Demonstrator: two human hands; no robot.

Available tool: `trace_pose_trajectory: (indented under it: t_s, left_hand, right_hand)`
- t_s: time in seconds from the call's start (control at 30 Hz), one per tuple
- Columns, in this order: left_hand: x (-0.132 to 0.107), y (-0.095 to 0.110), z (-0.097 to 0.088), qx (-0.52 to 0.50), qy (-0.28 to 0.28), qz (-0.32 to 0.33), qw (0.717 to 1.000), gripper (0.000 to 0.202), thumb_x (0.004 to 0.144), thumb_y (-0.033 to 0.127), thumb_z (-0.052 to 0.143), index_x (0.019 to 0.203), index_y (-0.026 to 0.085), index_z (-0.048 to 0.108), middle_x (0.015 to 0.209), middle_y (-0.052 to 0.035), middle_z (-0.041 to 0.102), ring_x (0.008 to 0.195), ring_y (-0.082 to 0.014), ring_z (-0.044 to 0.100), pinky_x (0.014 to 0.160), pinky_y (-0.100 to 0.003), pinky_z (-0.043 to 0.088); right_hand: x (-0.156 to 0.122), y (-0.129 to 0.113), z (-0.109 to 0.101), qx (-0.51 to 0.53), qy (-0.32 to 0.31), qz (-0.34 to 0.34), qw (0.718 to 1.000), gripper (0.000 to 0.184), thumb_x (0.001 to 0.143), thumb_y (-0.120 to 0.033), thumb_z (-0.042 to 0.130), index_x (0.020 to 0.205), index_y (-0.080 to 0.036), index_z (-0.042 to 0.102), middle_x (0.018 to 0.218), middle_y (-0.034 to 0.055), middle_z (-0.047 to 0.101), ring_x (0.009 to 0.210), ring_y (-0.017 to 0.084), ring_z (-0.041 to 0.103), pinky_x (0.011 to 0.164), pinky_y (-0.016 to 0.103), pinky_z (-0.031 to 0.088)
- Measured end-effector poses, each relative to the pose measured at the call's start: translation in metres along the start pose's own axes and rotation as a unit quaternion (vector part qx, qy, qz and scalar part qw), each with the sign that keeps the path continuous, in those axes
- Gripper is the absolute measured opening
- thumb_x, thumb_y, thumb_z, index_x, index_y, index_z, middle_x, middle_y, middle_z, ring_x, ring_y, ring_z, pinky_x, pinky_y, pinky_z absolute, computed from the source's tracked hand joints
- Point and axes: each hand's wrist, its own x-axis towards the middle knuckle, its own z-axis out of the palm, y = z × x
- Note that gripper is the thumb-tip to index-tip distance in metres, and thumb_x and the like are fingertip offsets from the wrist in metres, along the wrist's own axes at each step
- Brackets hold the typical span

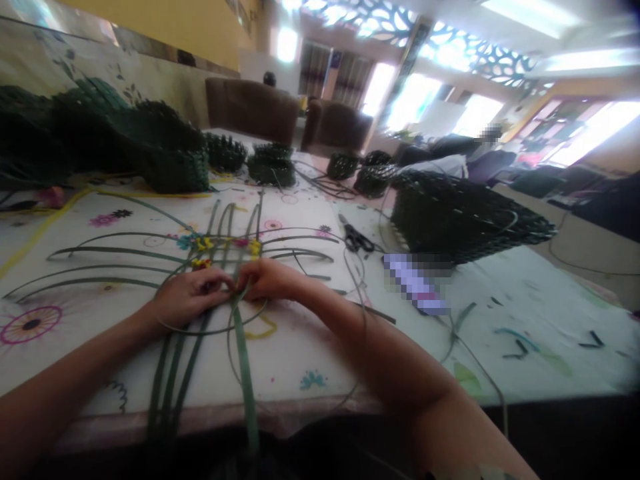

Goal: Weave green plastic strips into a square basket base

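Note:
Flat green strips (110, 252) cross one another on the table, fanning out left, right, up and down. Small yellow, blue and pink ties (204, 244) sit at some of the crossings. At the lower edge of this lattice, my left hand (190, 291) is closed, its thumb and forefinger pinching at a strip. My right hand (265, 279) meets it fingertip to fingertip, also closed on a green strip (243, 360) that runs down over the table's front edge. A thin strand loops around beneath both hands. The fingers hide the exact crossing they hold.
Black-handled scissors (357, 237) lie right of the lattice, near a blurred-out purple object (415, 283). A large dark woven basket (450, 217) rests on its side. More baskets (170, 150) stand at the back left. Strip scraps (517, 349) litter the right side. A person sits far off.

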Motion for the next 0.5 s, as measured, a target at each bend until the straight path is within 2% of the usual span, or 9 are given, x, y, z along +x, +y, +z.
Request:
trace_pose_trajectory:
  t_s: [0.13, 0.33, 0.43, 0.5]
  left_hand:
    - [0.000, -0.009, 0.000, 0.002, -0.018, 0.088, 0.996, 0.045, 0.086, 0.061, 0.065, 0.100, 0.023, 0.083, 0.083, -0.0023, 0.065, 0.081, -0.0202, 0.062, 0.077, -0.029, 0.046]
    - [-0.001, -0.013, 0.006, 0.020, 0.005, 0.121, 0.992, 0.035, 0.099, 0.048, 0.060, 0.082, 0.021, 0.076, 0.083, -0.0019, 0.061, 0.082, -0.0185, 0.060, 0.076, -0.028, 0.045]
    - [-0.002, -0.015, 0.009, 0.049, 0.028, 0.152, 0.987, 0.030, 0.101, 0.040, 0.059, 0.084, 0.021, 0.075, 0.086, -0.0024, 0.063, 0.082, -0.0186, 0.060, 0.075, -0.029, 0.045]
    - [-0.002, -0.016, 0.010, 0.088, 0.059, 0.198, 0.974, 0.028, 0.101, 0.037, 0.060, 0.084, 0.022, 0.076, 0.089, -0.0033, 0.066, 0.083, -0.0191, 0.062, 0.078, -0.031, 0.045]
  right_hand:
    - [0.000, 0.003, 0.001, 0.033, -0.001, 0.015, 0.999, 0.016, 0.078, -0.003, 0.072, 0.083, -0.018, 0.069, 0.067, -0.0080, 0.059, 0.066, 0.010, 0.052, 0.064, 0.023, 0.035]
    - [-0.001, -0.001, -0.001, 0.065, -0.013, 0.032, 0.997, 0.019, 0.075, 0.001, 0.067, 0.078, -0.017, 0.067, 0.067, -0.0080, 0.061, 0.066, 0.009, 0.052, 0.066, 0.023, 0.039]
    - [-0.001, -0.001, -0.002, 0.070, -0.016, 0.024, 0.997, 0.019, 0.075, 0.002, 0.067, 0.074, -0.017, 0.064, 0.067, -0.0077, 0.061, 0.067, 0.009, 0.051, 0.065, 0.022, 0.038]
    - [0.000, 0.002, -0.002, 0.073, -0.019, 0.011, 0.997, 0.018, 0.075, 0.001, 0.067, 0.074, -0.017, 0.064, 0.065, -0.0084, 0.059, 0.065, 0.009, 0.050, 0.064, 0.023, 0.037]
